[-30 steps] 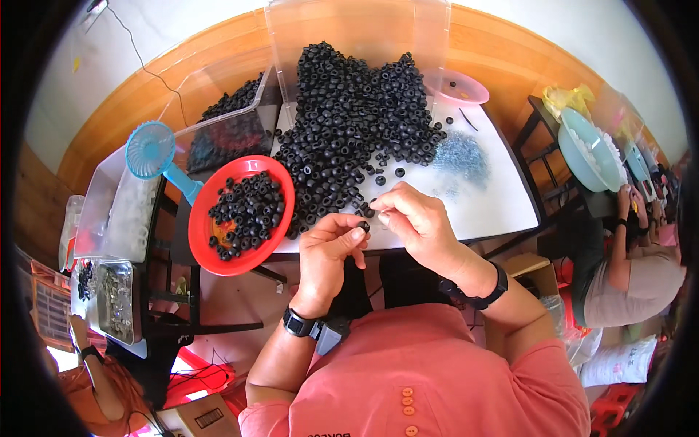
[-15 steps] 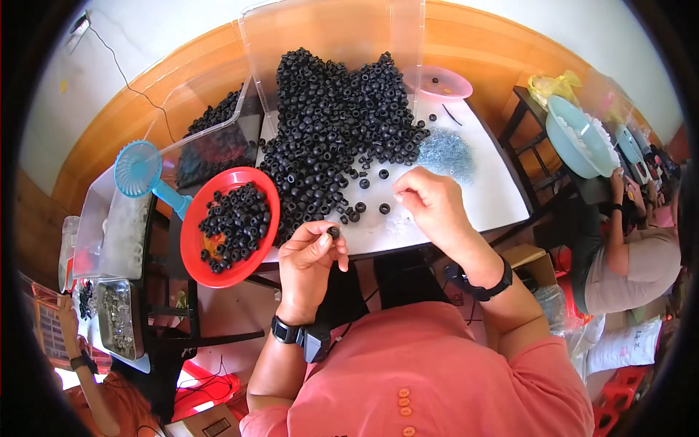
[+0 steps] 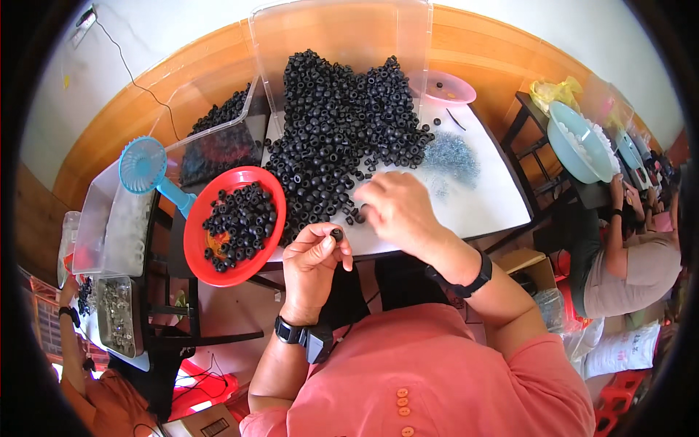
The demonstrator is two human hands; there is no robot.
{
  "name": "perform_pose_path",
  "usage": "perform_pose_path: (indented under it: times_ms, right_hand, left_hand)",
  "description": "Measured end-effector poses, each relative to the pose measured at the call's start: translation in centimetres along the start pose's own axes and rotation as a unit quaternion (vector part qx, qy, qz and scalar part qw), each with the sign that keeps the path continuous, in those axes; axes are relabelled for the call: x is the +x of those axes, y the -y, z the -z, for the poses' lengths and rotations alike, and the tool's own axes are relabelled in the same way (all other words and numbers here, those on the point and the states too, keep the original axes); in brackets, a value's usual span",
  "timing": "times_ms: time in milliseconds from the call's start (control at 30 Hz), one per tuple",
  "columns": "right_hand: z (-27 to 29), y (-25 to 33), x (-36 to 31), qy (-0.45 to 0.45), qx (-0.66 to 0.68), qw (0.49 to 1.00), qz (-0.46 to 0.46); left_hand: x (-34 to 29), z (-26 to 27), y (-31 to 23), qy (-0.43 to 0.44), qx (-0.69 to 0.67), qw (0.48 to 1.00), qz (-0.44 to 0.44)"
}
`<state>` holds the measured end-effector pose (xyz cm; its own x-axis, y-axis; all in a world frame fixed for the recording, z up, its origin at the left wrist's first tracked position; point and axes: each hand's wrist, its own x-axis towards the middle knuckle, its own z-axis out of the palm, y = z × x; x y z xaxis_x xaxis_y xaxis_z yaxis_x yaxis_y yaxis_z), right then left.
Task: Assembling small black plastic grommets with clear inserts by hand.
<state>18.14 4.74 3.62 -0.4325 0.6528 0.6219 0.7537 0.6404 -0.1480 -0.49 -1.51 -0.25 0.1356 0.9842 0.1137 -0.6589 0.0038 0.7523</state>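
Note:
My left hand [image 3: 312, 256] is closed, pinching a small black ring-shaped piece [image 3: 336, 234] between thumb and fingertips near the table's front edge. My right hand [image 3: 400, 211] hovers over the white tabletop [image 3: 502, 197], its fingers bent and smeared by motion beside a few loose black pieces; whether it holds one is hidden. A large heap of the same hollow black pieces [image 3: 328, 131] spills forward from a clear plastic bin [image 3: 342, 33] tipped toward me. To the left of my left hand, a red plate [image 3: 195, 244] carries many more of them.
A pile of fine bluish bits [image 3: 451, 156] lies right of the heap, with a pink dish [image 3: 462, 91] behind. A blue handheld fan [image 3: 143, 166] and another clear bin [image 3: 218, 138] stand left. Co-workers sit at both sides; a pale blue basin [image 3: 579, 142] is at right.
My right hand has moved left, toward the loose pieces and my left hand. My left hand keeps its pinch on the black piece. The view has shifted slightly.

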Motion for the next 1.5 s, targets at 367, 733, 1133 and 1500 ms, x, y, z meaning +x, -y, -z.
perform_pose_path:
  times_ms: [367,733,1133,1500]
  right_hand:
    - [-1.7,-0.9,-0.1,-0.044,-0.047,0.998,0.004]
    - [-2.5,2.1,-0.7,0.056,-0.018,0.998,-0.020]
    - [-2.1,2.2,-1.0,0.048,-0.041,0.998,0.018]
    - [-1.9,2.2,-0.8,0.065,-0.074,0.995,0.020]
  left_hand:
    - [-0.1,0.3,0.0,0.018,-0.021,1.000,0.001]
    - [0.0,-0.1,-0.1,0.012,-0.011,1.000,0.002]
    - [-0.2,-0.4,-0.1,0.002,-0.007,1.000,0.006]
    - [-0.1,-0.1,-0.1,-0.001,0.014,1.000,0.014]
